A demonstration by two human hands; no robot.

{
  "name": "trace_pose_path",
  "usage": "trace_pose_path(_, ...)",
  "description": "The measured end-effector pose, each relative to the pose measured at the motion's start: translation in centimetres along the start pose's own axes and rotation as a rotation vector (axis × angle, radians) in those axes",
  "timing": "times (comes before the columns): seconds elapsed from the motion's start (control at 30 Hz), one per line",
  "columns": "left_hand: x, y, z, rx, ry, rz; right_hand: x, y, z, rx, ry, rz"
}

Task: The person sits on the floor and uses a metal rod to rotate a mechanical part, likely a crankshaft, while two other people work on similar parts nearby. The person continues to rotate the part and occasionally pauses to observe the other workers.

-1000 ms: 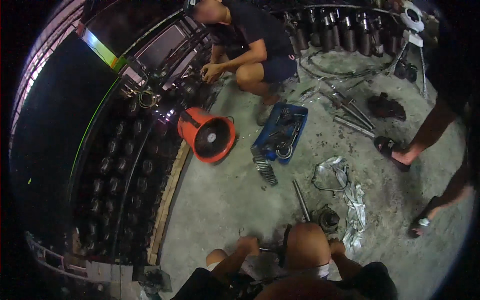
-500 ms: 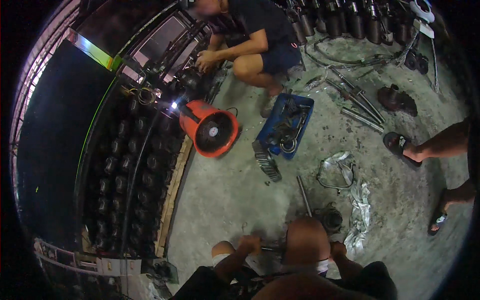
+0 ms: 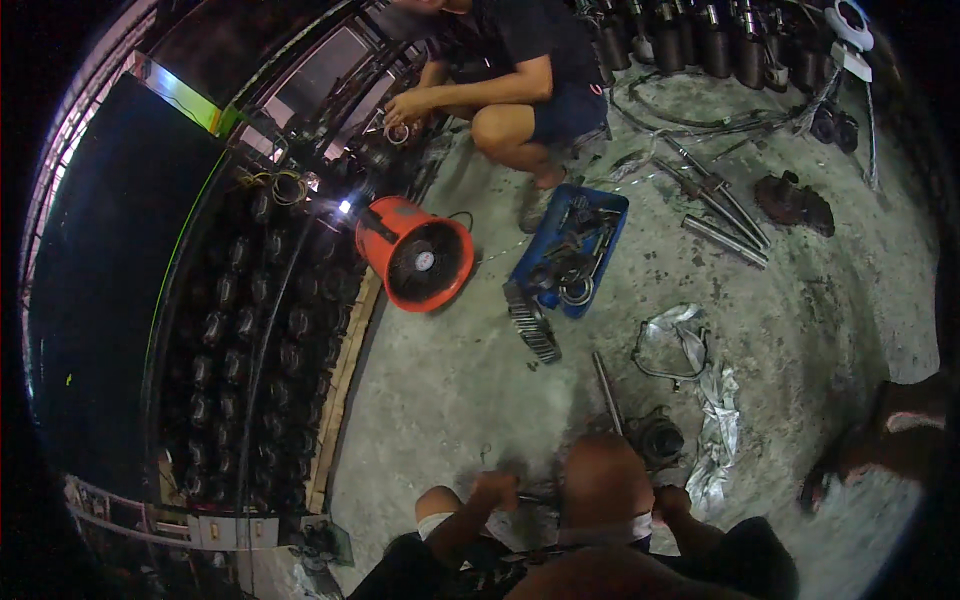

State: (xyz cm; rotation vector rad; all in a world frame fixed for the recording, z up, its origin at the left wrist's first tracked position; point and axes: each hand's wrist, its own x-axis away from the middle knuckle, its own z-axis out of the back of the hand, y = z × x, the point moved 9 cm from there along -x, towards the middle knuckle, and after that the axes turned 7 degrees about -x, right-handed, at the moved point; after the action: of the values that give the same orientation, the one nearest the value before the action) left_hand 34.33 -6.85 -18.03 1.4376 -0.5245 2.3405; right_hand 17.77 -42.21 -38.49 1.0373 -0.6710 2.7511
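My left hand [image 3: 493, 490] is closed round the end of a short metal bar [image 3: 535, 498] in front of my left knee. The bar runs right toward my other knee, which hides its far part. Beside that knee, my right hand [image 3: 672, 502] is closed; what it grips, if anything, is hidden. Just beyond the right knee sits a dark round metal part [image 3: 660, 440] on the floor. A metal rod [image 3: 607, 392] slants up and away next to it.
A blue tray [image 3: 600, 285] of metal parts has a gear [image 3: 532, 325] against it. An orange fan [image 3: 418, 255] stands left. Silvery wrapping [image 3: 718, 430], steel shafts [image 3: 725, 240] and a rusty casting [image 3: 795, 203] lie right. A co-worker [image 3: 510, 90] squats at the back, holding a ring [image 3: 397, 133].
The bare-legged person at right has stepped nearer along the right edge, legs now blurred. The co-worker's hands now show a ring. My own hands have hardly moved.
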Motion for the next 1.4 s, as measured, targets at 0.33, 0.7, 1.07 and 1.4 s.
trace_pose_path(0.33,-0.2,-0.2,1.0,-0.043,0.183,-0.118,3.6,-3.4,5.1,-0.054,-0.027,0.047)
trace_pose_path(0.7,-1.9,-2.8,-1.7,0.026,0.256,-0.058,4.3,-4.3,7.3,-0.14,0.065,-0.232)
trace_pose_path(1.07,-3.7,-4.1,-2.3,-0.018,0.194,-0.161,4.2,-6.3,8.2,-0.084,0.067,-0.287)
trace_pose_path(1.4,-2.9,-3.9,-1.8,-0.041,0.196,-0.16,5.2,-4.5,7.9,-0.17,0.116,-0.386)
